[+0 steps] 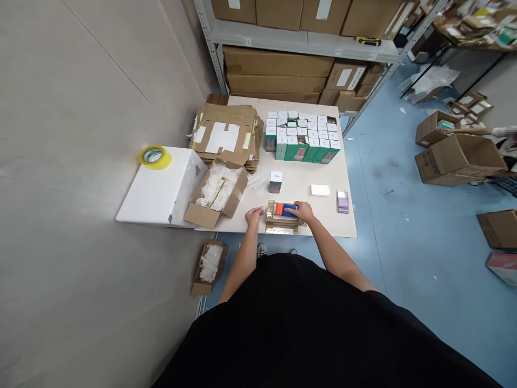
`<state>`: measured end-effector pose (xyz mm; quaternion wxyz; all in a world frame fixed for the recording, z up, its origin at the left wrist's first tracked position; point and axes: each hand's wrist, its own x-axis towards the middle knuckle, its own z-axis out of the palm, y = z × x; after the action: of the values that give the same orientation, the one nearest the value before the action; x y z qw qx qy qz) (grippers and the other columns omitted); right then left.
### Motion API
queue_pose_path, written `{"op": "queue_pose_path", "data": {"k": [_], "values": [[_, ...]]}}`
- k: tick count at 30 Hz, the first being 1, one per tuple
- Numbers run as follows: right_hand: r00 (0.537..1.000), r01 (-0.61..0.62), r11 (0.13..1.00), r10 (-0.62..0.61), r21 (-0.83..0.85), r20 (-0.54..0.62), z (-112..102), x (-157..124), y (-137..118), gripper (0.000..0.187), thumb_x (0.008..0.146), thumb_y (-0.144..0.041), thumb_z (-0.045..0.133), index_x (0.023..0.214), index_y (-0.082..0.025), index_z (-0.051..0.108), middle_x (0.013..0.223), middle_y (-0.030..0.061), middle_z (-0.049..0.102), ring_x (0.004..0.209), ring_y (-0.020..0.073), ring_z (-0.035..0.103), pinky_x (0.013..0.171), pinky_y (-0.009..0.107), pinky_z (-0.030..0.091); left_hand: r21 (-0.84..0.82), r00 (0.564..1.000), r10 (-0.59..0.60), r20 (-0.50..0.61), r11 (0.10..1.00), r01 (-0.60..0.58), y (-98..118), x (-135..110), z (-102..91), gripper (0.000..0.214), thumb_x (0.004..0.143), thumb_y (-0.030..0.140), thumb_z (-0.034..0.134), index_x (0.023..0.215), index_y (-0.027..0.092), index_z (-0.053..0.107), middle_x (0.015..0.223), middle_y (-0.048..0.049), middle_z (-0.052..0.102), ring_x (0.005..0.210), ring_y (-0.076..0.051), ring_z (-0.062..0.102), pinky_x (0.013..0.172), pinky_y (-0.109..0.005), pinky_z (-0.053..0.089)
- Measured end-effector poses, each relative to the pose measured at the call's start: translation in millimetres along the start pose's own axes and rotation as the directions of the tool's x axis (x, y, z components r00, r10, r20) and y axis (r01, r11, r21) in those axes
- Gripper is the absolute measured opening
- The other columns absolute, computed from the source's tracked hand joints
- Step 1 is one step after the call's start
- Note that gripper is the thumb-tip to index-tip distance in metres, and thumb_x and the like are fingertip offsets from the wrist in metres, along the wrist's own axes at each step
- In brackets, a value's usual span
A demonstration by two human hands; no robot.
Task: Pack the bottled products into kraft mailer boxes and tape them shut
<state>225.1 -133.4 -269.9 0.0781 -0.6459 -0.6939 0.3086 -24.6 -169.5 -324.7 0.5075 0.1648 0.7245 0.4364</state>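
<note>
My right hand (304, 211) is wrapped round the end of a blue-and-orange handheld tool (287, 210), perhaps a tape dispenser. That tool lies over a small cardboard box (278, 222) at the table's front edge, with shiny tape along its side. My left hand (254, 216) is just left of this box, its fingers pinched together. Whatever sits between those fingertips is too small to make out. Behind the box stands a single green-and-white carton (276, 181). To the right lie a white box (320, 190) and a purple-and-white pack (342, 201).
Rows of green-and-white cartons (301, 137) fill the table's back right. Flattened cardboard (224, 132) is stacked back left, behind an open box of white packing paper (220, 186). Yellow tape (155, 157) rests on a white block (161, 188). A shelf (302, 44) stands behind.
</note>
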Motion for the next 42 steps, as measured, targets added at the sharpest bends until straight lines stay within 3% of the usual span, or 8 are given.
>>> {"op": "queue_pose_path", "data": {"k": [17, 24, 26, 28, 29, 31, 35, 42], "values": [[0.997, -0.003, 0.976, 0.021, -0.219, 0.081, 1.5, 10.4, -23.8, 0.059, 0.086, -0.079, 0.065, 0.094, -0.022, 0.076, 0.093, 0.0092, 0.079, 0.087, 0.0243, 0.07, 0.068, 0.028, 0.042, 0.252, 0.986, -0.164, 0.012, 0.955, 0.156, -43.3, 22.4, 20.9, 0.03, 0.089, 0.045, 0.069, 0.096, 0.015, 0.069, 0.071, -0.0048, 0.068, 0.066, -0.017, 0.068, 0.056, -0.025, 0.049], [0.99, -0.009, 0.948, 0.053, -0.319, 0.129, -4.4, 10.5, -36.3, 0.058, 0.092, -0.076, 0.057, 0.101, -0.022, 0.076, 0.1, 0.0083, 0.079, 0.095, 0.0234, 0.071, 0.069, 0.026, 0.041, 0.414, 1.0, -0.029, -0.004, 0.91, 0.028, -40.3, 27.8, -5.3, 0.06, 0.083, 0.028, 0.075, 0.14, 0.019, 0.057, 0.115, -0.0108, 0.072, 0.104, -0.024, 0.07, 0.087, -0.033, 0.055], [0.989, -0.002, 0.946, 0.051, -0.324, 0.142, -6.9, 10.8, -40.1, 0.056, 0.093, -0.073, 0.057, 0.103, -0.021, 0.076, 0.102, 0.0087, 0.079, 0.097, 0.0236, 0.071, 0.069, 0.026, 0.042, 0.484, 0.971, 0.14, 0.194, 0.847, -0.219, -27.0, 33.3, -11.1, 0.068, 0.082, 0.023, 0.075, 0.147, 0.024, 0.055, 0.134, -0.0099, 0.066, 0.11, -0.022, 0.068, 0.097, -0.032, 0.053], [0.986, 0.003, 0.945, 0.052, -0.328, 0.158, -10.7, 11.5, -43.5, 0.055, 0.095, -0.071, 0.057, 0.105, -0.021, 0.077, 0.105, 0.0093, 0.079, 0.098, 0.024, 0.071, 0.07, 0.026, 0.042, 0.524, 0.83, 0.225, 0.51, 0.684, -0.507, -10.9, 38.9, -11.6, 0.078, 0.078, 0.023, 0.079, 0.151, 0.028, 0.054, 0.152, -0.0087, 0.054, 0.114, -0.022, 0.066, 0.102, -0.03, 0.051], [0.984, 0.005, 0.944, 0.054, -0.329, 0.169, -12.8, 11.9, -44.8, 0.055, 0.095, -0.07, 0.057, 0.106, -0.02, 0.077, 0.106, 0.0097, 0.079, 0.099, 0.0242, 0.071, 0.07, 0.027, 0.043, 0.534, 0.747, 0.196, 0.635, 0.588, -0.608, -3.1, 41.2, -10.2, 0.084, 0.074, 0.025, 0.083, 0.153, 0.029, 0.054, 0.158, -0.0085, 0.048, 0.118, -0.023, 0.065, 0.104, -0.03, 0.05], [0.979, 0.014, 0.943, 0.055, -0.333, 0.197, -16.9, 12.7, -46.7, 0.056, 0.095, -0.07, 0.058, 0.107, -0.019, 0.077, 0.109, 0.0109, 0.079, 0.102, 0.0249, 0.071, 0.073, 0.027, 0.044, 0.585, 0.674, 0.084, 0.733, 0.428, -0.689, 9.4, 43.7, -6.0, 0.095, 0.067, 0.031, 0.09, 0.155, 0.031, 0.053, 0.165, -0.0086, 0.039, 0.129, -0.028, 0.06, 0.107, -0.031, 0.048], [0.967, 0.023, 0.937, 0.068, -0.349, 0.246, -19.6, 12.9, -49.3, 0.061, 0.09, -0.074, 0.064, 0.109, -0.018, 0.078, 0.113, 0.0143, 0.078, 0.105, 0.0271, 0.07, 0.077, 0.027, 0.048, 0.692, 0.714, 0.005, 0.701, 0.24, -0.681, 18.5, 41.3, -1.3, 0.102, 0.069, 0.047, 0.091, 0.159, 0.041, 0.044, 0.155, -0.0065, 0.049, 0.133, -0.031, 0.058, 0.103, -0.031, 0.047], [0.959, -0.024, 0.927, 0.127, -0.375, 0.254, -26.8, 10.9, -38.8, 0.062, 0.086, -0.074, 0.069, 0.108, -0.016, 0.078, 0.115, 0.0153, 0.077, 0.103, 0.0276, 0.071, 0.074, 0.027, 0.049, 0.754, 0.764, -0.033, 0.645, 0.189, -0.629, 19.0, 33.9, 0.7, 0.098, 0.074, 0.05, 0.087, 0.16, 0.046, 0.04, 0.144, -0.0057, 0.058, 0.127, -0.03, 0.06, 0.097, -0.031, 0.047]]}}
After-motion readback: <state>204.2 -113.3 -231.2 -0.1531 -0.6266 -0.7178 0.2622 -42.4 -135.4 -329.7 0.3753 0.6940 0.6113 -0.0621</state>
